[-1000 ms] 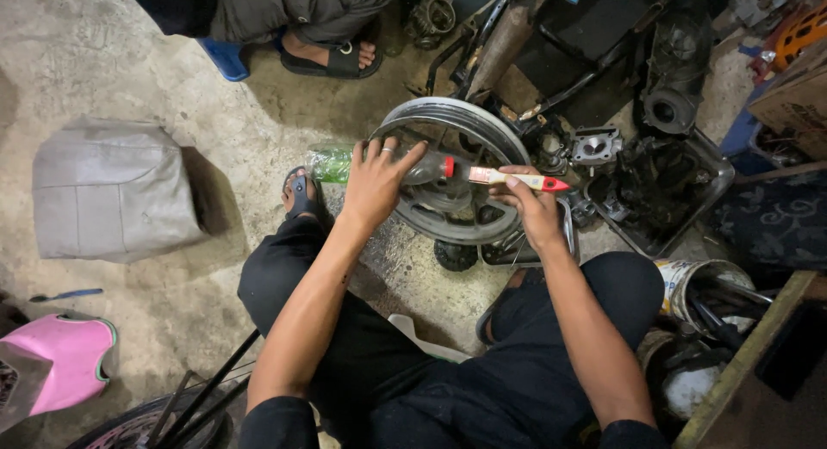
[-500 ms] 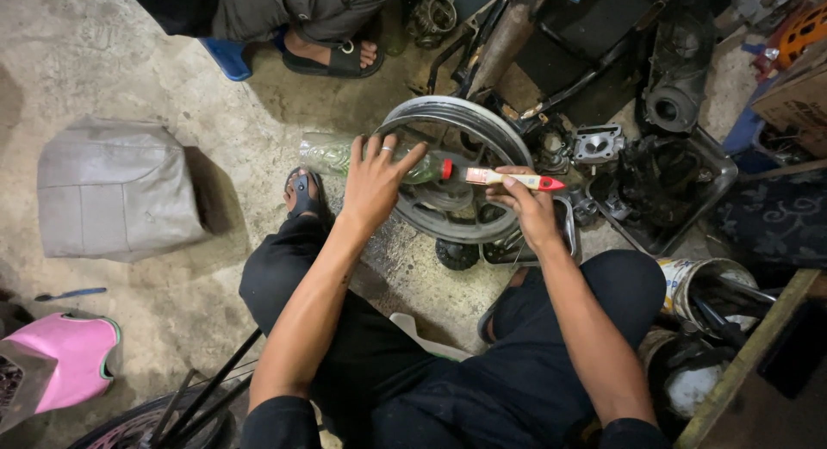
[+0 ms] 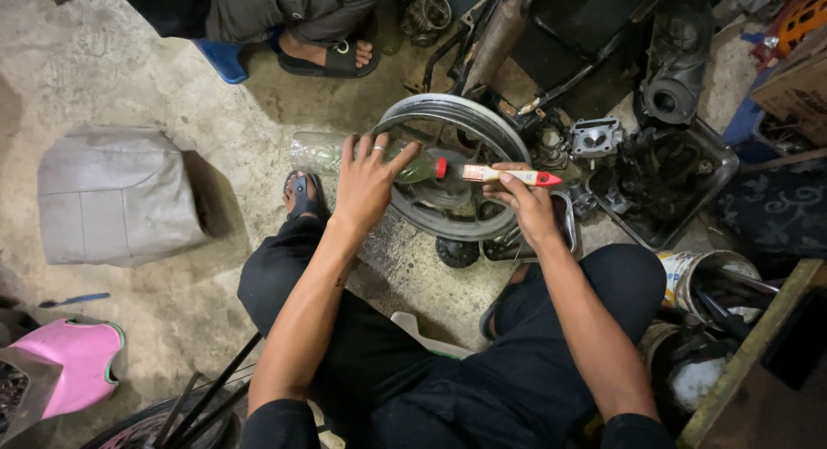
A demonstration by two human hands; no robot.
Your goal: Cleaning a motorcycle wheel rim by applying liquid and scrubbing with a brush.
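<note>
A clear plastic bottle (image 3: 323,153) with a greenish tint and a red cap (image 3: 441,167) lies on its side, cap pointing toward a small paintbrush (image 3: 510,175) with a pale wooden handle and a red tip. The left hand (image 3: 366,184) rests over the bottle's middle, fingers curled down around it and a ring on one finger, so only the base and the neck show on either side. The right hand (image 3: 527,208) pinches the paintbrush between thumb and fingers, holding it level just beside the cap. Both are held over a grey spoked wheel (image 3: 454,167) that lies flat on the concrete floor (image 3: 129,70) in front of the person's knees. Around it are dark engine parts in a metal tray (image 3: 719,169), a grey seat cushion (image 3: 116,195) to the left, a pink panel (image 3: 77,363) at the lower left, and another person's sandalled foot (image 3: 332,55) at the top.
</note>
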